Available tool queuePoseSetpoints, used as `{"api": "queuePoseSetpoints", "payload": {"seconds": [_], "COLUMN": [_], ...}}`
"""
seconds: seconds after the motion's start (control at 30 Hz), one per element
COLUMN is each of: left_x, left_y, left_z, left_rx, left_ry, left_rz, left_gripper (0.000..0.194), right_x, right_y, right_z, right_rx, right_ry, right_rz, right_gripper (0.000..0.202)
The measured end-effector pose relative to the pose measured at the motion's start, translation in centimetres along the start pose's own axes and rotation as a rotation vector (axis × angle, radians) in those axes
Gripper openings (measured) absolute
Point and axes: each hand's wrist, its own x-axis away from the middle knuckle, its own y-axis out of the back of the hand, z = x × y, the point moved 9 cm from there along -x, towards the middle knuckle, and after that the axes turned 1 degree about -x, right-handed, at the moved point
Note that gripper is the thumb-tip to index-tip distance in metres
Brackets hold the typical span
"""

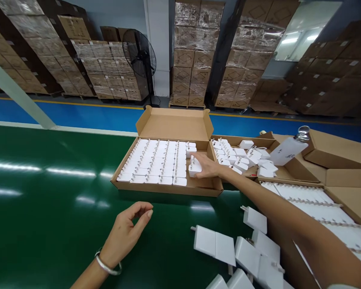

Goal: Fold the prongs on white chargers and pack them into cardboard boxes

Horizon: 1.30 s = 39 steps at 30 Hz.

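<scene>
My right hand (207, 165) reaches into the open cardboard box (168, 187) and grips a white plug charger (194, 168) between thumb and fingers. That charger is at the right end of the neat rows of white chargers (156, 160), their metal pins showing. Over the green table, in front of the box, hovers my left hand (129, 225). Its fingers are curled with thumb tip and fingertips close together, and nothing shows in them. Loose white chargers (215, 243) lie on the table beneath and beside my right forearm.
A second open box (291, 173) at the right holds jumbled chargers and a white bottle with a metal top (290, 150). Nearer, another box (345, 200) holds rows of chargers. Behind stand a black fan (140, 54) and wrapped carton stacks (197, 56).
</scene>
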Motion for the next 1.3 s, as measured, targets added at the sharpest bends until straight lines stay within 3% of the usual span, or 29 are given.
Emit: {"api": "queuePoseSetpoints", "payload": {"seconds": [0.03,0.13,0.2,0.27,0.33,0.43,0.5,0.57,0.63,0.77,0.87,1.0,1.07,1.17,1.3], "left_x": [0.0,0.0,0.0,0.2,0.7,1.9,2.0,1.7,1.1,0.3,-0.4,0.0,1.2,3.1,5.8], "left_y": [0.1,-0.2,-1.3,-3.6,-6.6,-10.2,-11.7,-13.3,-15.3,-18.1,-15.9,-9.2,-6.4,-3.8,-5.0], "left_z": [-0.1,-0.3,-0.8,-2.1,-4.1,-6.2,-6.6,-6.6,-6.9,-8.1,-7.6,-2.2,0.0,0.1,-2.6], "left_rx": [-0.023,-0.083,-0.112,-0.151,-0.199,-0.291,-0.362,-0.421,-0.466,-0.445,-0.353,0.016,0.127,-0.066,-0.384], "left_ry": [-0.003,-0.009,-0.025,-0.101,-0.247,-0.452,-0.526,-0.587,-0.656,-0.749,-0.602,-0.070,0.067,-0.022,-0.309], "left_rz": [0.005,0.016,0.031,0.085,0.191,0.324,0.351,0.375,0.407,0.444,0.342,0.246,0.237,0.222,0.314], "left_gripper": [0.028,0.027,0.025,0.021,0.019,0.027,0.039,0.051,0.062,0.056,0.041,0.038,0.039,0.033,0.022], "right_x": [-0.4,-0.8,-1.2,-1.6,-0.9,2.3,5.5,9.6,14.0,19.2,19.3,16.5,15.0,12.4,9.1], "right_y": [0.0,-0.5,-1.8,-2.1,-0.5,4.5,6.4,5.5,3.4,0.2,-0.9,0.4,0.1,-2.1,-5.5], "right_z": [-0.4,-2.9,-3.3,-2.5,-1.8,0.5,3.3,5.2,4.7,0.2,-0.1,3.8,6.3,9.8,14.2], "right_rx": [0.004,-0.149,-0.316,-0.397,-0.395,-0.274,-0.243,-0.258,-0.126,0.297,0.278,-0.124,-0.345,-0.475,-0.396], "right_ry": [-0.043,-0.383,-0.505,-0.498,-0.501,-0.386,-0.217,-0.155,-0.279,-0.628,-0.617,-0.362,-0.238,-0.072,0.149], "right_rz": [-0.063,-0.199,-0.160,-0.128,-0.160,-0.235,-0.088,0.214,0.436,0.535,0.504,0.301,0.284,0.344,0.413], "right_gripper": [0.090,0.099,0.091,0.080,0.077,0.070,0.053,0.037,0.034,0.050,0.056,0.061,0.058,0.056,0.055]}}
